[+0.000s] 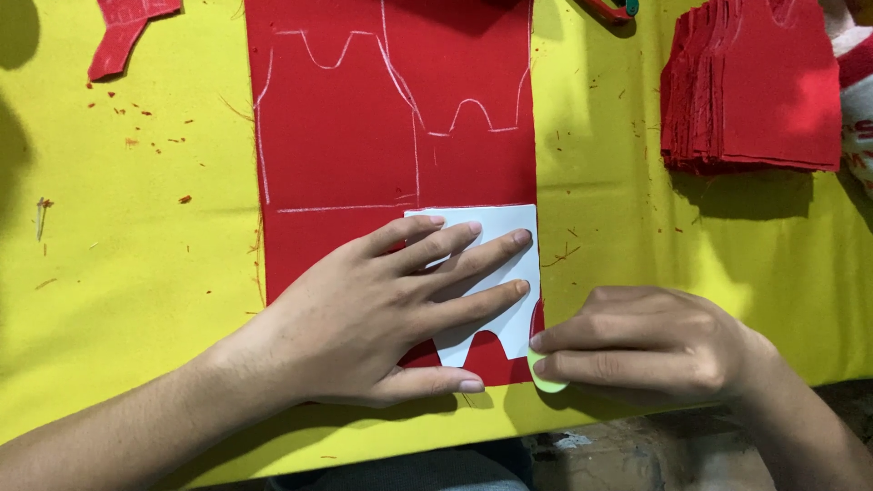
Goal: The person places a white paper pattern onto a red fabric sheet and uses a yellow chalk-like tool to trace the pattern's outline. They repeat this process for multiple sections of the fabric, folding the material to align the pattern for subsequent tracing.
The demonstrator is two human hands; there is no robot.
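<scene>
- The left hand (382,314) lies flat and open, fingers spread, pressing a white paper template (496,273) onto the red fabric strip (364,136). The press looks light toward the template's right edge, so I judge the card could creep sideways and skew the outline.
- The right hand (637,345) is pinched closed on a pale green chalk piece (548,380), at the template's lower right corner just beside the fabric's edge. There the chalk could run off the cloth onto the yellow worktop (136,273).
- The notched bottom edge sits near the left thumb, so a stroke there risks bumping it.
- Earlier white chalk outlines (364,55) lie just above; overlap would waste cloth.
- The stack of cut red pieces (755,91) and a red scrap (118,36) lie well apart, no hazard.
</scene>
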